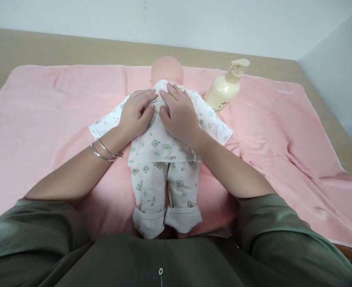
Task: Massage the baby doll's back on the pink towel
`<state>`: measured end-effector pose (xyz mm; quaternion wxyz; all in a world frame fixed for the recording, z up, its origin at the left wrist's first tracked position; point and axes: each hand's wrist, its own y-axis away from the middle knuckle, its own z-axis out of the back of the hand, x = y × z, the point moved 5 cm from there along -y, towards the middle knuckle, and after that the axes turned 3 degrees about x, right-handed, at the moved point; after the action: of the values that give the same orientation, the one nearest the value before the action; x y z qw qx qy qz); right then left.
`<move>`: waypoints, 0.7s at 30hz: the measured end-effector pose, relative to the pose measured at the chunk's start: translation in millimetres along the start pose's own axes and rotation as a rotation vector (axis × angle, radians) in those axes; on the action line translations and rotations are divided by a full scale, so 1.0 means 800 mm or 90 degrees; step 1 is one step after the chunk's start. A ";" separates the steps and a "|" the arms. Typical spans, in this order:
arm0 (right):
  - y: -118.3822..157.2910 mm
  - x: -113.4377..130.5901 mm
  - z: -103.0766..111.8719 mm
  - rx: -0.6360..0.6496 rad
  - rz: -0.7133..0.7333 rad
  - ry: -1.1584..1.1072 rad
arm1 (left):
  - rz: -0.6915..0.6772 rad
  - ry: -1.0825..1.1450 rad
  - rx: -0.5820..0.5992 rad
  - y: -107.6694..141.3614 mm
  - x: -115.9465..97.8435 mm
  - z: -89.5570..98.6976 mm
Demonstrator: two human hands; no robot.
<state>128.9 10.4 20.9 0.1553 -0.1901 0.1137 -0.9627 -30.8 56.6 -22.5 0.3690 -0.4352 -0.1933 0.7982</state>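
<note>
A baby doll [166, 69] lies on a pink blanket, its bald head at the far end and its face out of sight. It wears a white printed top [160, 145] and matching trousers [148, 183] with turned-up cuffs. My left hand [138, 111] rests on the left side of the doll's upper back, fingers stretched out over the cloth. On the other side of the back lies my right hand [178, 113], flat with its fingers extended toward the collar. Neither hand grips anything. The doll's feet are mostly hidden by the cuffs and my clothing.
A cream-coloured pump bottle [225, 87] leans to the right beside the doll's right-hand sleeve. The wrinkled pink blanket [59, 95] covers much of a wooden table [83, 48]. White walls [164, 24] border the table at the back and right.
</note>
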 end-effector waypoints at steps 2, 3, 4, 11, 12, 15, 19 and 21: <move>-0.003 0.000 0.002 0.007 0.017 -0.005 | 0.020 -0.013 0.037 -0.007 -0.005 0.006; -0.005 0.000 0.006 0.017 0.028 -0.007 | 0.039 -0.018 0.054 -0.010 -0.008 0.008; -0.006 0.001 0.012 0.025 0.038 -0.008 | 0.061 -0.023 0.060 -0.012 -0.013 0.011; 0.005 0.008 0.131 -0.124 0.092 0.042 | 0.191 0.189 -0.115 -0.048 -0.071 0.018; 0.009 0.006 0.152 -0.168 0.105 0.054 | 0.215 0.298 -0.091 -0.059 -0.080 0.012; 0.017 -0.017 0.207 -0.300 0.061 0.051 | 0.312 0.598 0.010 -0.099 -0.109 -0.009; 0.018 -0.063 0.241 -0.403 -0.024 -0.047 | 0.381 0.768 0.120 -0.153 -0.142 -0.040; 0.015 -0.081 0.244 -0.417 -0.026 -0.079 | 0.412 0.835 0.150 -0.171 -0.152 -0.059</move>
<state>267.3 -9.6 172.4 0.0731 -0.2906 0.4035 -0.8645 109.2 53.4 105.1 0.1995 -0.8153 0.2917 0.4587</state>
